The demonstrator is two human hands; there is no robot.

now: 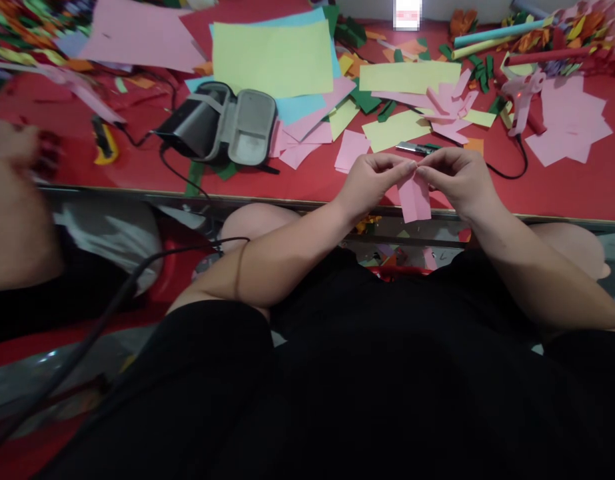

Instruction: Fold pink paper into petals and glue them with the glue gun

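A small piece of pink paper (414,202) with a crease down its middle hangs just over the front edge of the red table. My left hand (373,179) pinches its top edge between thumb and forefinger. From the other side my right hand (456,175) pinches the same edge, the fingertips of both hands almost touching. Behind the hands lies a utility knife (416,148), partly hidden by my right hand. A stack of pink paper pieces (352,151) rests beyond my left hand.
A pink glue gun (522,100) with a lit red light stands at the right, its cord curving down. An open grey case (252,127) holds a dark device. Farther left lie a yellow cutter (105,143) and a co-worker's blurred arm (17,213). Coloured paper sheets (272,57) cover the back.
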